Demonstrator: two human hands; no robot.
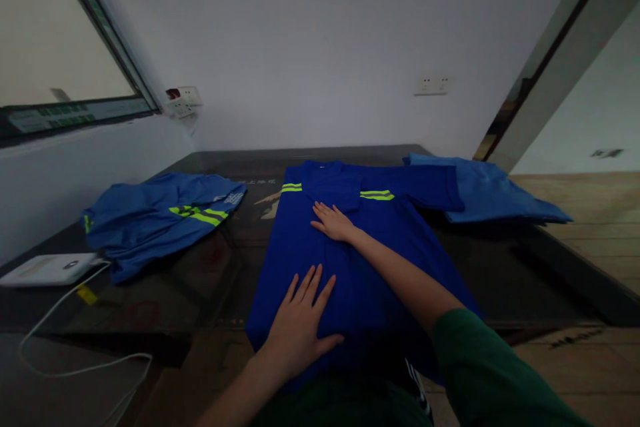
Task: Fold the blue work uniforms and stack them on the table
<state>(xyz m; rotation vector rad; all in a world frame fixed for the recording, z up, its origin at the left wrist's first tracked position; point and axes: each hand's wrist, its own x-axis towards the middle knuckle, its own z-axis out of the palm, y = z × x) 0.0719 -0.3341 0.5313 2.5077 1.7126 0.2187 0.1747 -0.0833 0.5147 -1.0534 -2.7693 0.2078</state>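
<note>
A dark blue work shirt (370, 260) with yellow-green stripes lies spread on the dark table, its collar toward the wall. One sleeve reaches out to the right; the left side appears folded inward over the front. My left hand (303, 313) rests on the lower left part of the shirt with fingers spread. Farther up, my right hand (333, 221) lies flat on the folded sleeve area near the chest, fingers stretched out. Neither hand grips the cloth. The shirt's lower hem hangs over the table's near edge, close to my body.
A crumpled blue garment with yellow-green stripes (165, 220) lies at the left. Folded lighter blue cloth (490, 190) sits at the right edge of the table (240, 280). A white device (47, 269) with a white cable (55, 310) is at far left. Sockets (431, 85) are on the wall.
</note>
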